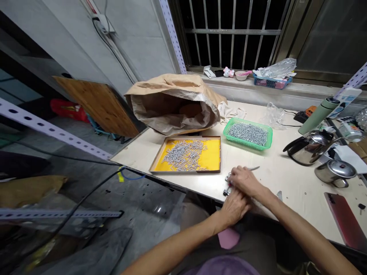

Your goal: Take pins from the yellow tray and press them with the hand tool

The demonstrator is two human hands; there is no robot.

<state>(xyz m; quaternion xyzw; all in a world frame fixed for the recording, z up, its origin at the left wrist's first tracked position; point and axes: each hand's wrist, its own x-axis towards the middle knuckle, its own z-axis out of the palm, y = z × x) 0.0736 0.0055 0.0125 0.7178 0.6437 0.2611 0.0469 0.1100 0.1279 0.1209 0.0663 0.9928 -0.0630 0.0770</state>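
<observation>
My right hand [245,181] is closed, its fingers bunched over a small metal fixture [226,192] near the front edge of the table. Just below it and partly touching it, my left hand [235,208] is also closed, with fingers curled. What each hand grips is hidden by the fingers. A thin pointed metal piece [254,168] lies beyond my right hand. To the left, a shallow tray [214,154] with a yellow bottom holds many small silvery metal pins. Similar small metal parts fill a green plastic basket [270,142] farther back.
A large brown paper sack [177,86] lies open behind the tray. On the right stand a steel kettle [308,149], a lidded metal cup [334,173] and a green flask [318,116]. A red phone [345,217] and a key [361,207] lie near the right edge.
</observation>
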